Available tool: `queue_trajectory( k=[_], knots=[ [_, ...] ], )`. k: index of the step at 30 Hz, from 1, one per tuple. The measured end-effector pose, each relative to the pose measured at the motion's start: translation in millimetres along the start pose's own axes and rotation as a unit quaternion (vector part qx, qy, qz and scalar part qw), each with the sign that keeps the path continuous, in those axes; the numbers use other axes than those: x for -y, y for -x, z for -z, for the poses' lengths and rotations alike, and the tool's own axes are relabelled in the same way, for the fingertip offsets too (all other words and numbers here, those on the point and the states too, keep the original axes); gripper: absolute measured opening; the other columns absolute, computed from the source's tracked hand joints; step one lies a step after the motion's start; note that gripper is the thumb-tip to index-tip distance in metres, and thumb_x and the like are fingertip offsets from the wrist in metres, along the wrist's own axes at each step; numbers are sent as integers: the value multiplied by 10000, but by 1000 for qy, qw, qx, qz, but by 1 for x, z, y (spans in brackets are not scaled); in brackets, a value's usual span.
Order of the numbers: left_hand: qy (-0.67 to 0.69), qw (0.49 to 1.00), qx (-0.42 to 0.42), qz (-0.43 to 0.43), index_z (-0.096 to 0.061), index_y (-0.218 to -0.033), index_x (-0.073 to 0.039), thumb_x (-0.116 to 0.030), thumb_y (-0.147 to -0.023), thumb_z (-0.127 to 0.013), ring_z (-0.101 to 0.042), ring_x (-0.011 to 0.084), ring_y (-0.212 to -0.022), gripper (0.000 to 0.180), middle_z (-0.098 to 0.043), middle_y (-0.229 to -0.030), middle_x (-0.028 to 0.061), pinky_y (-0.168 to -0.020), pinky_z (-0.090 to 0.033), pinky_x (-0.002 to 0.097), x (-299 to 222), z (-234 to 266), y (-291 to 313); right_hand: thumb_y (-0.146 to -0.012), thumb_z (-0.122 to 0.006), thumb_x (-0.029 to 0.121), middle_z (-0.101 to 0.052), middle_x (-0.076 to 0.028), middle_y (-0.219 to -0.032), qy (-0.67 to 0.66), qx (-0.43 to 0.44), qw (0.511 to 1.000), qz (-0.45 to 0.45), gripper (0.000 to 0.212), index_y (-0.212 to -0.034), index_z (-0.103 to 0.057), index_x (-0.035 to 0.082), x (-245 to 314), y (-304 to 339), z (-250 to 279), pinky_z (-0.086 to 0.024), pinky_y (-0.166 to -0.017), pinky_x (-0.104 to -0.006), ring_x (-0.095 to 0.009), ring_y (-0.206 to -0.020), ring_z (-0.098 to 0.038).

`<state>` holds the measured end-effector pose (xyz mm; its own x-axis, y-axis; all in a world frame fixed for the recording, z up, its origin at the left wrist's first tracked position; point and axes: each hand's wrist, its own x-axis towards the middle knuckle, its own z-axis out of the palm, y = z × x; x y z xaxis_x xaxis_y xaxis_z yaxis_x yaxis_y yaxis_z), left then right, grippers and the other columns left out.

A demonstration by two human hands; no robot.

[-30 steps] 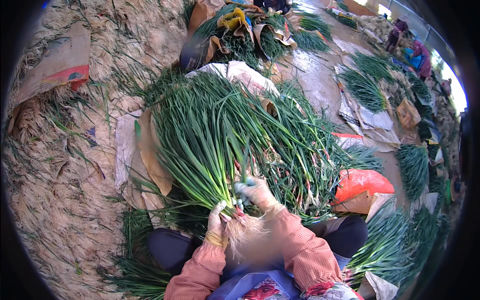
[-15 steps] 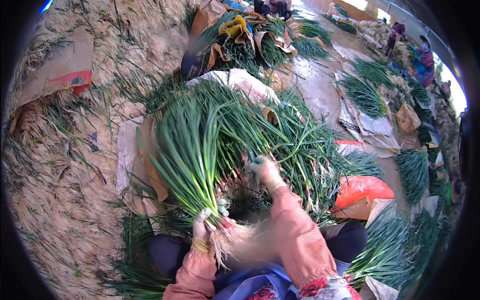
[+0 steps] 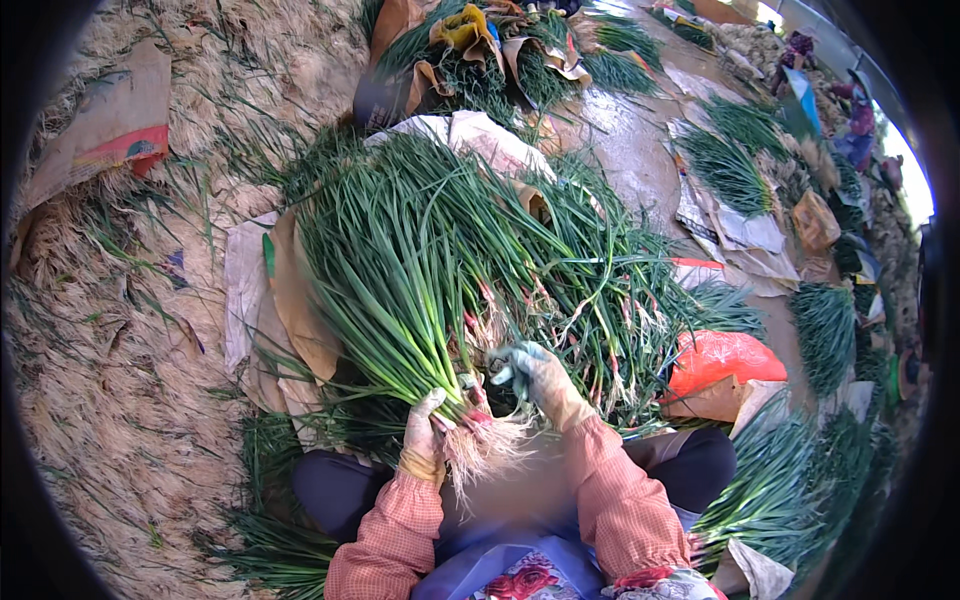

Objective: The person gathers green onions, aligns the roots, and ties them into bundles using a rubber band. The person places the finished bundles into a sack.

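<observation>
While the pale-gloved left hand (image 3: 425,425) stays clear of its partner, it is clamped around a thick bundle of long green onion stalks (image 3: 395,325) just above the pale, stringy roots (image 3: 480,450). Facing it, the pale-gloved right hand (image 3: 540,380), with blue-green fingers, hovers near the bundle's reddish bases, fingers curled; from where I stand, I cannot tell whether it pinches anything. Away from the left hand the bundle's leaves fan out, while its roots dangle between both hands on the lap side, above a blue apron with red flowers (image 3: 455,575). Just beyond the right hand spreads a loose heap of green onions (image 3: 600,310), and to its right sits a shiny red plastic sack (image 3: 725,362). Left of the left hand, past a curled brown paper sheet (image 3: 298,300), a thick mat of straw-coloured roots (image 3: 130,400) covers the ground.
</observation>
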<state>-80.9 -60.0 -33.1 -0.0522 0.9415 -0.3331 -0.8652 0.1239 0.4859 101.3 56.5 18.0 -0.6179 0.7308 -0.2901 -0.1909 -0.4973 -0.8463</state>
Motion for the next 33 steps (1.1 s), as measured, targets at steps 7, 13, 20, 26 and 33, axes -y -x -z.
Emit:
queue_trajectory(
  k=[7,13,20,26,33],
  knots=[
    [-40,992,-116,-20,-618,-981,31,-149,-792,-626,-565,119,-544,261,-673,-861,109,-527,-476,210,6,2,5,-892,-619,265,-602,-167,-1163,459,-73,885,-10,537,-1293,-455,-52,-1,-68,-44,-468,-861,-299,-227,-1049,-580],
    [86,996,0,-16,-548,-1121,82,-243,-856,-560,-583,364,-1022,420,-611,-1083,235,-906,-474,482,-5,-23,3,-887,-580,133,-652,-88,-794,-166,-131,973,-87,177,-1021,-575,19,-43,-47,-33,-486,-451,-251,-186,-575,-611],
    [126,992,21,3,-527,-1137,90,-224,-865,-533,-555,386,-1084,416,-608,-1075,245,-950,-448,509,-15,-25,22,-876,-598,126,-607,-71,-845,-175,0,983,-62,431,-1262,-449,5,-20,-47,-57,-498,-503,-282,-167,-637,-572],
    [91,995,33,16,-546,-1073,25,-299,-871,-533,-590,279,-895,382,-609,-966,148,-743,-523,404,-11,-27,22,-923,-535,242,-438,57,-548,-380,-35,922,-62,181,-989,-530,74,-28,-43,-66,-349,-361,-263,-94,-425,-382],
    [160,984,78,17,-477,-1156,-17,-285,-883,-514,-562,226,-905,384,-545,-1024,120,-741,-515,379,-24,-41,23,-925,-533,199,-382,79,-463,-196,-163,966,-48,141,-801,-544,131,12,-91,-85,-216,-322,-229,-67,-326,-284]
  ],
)
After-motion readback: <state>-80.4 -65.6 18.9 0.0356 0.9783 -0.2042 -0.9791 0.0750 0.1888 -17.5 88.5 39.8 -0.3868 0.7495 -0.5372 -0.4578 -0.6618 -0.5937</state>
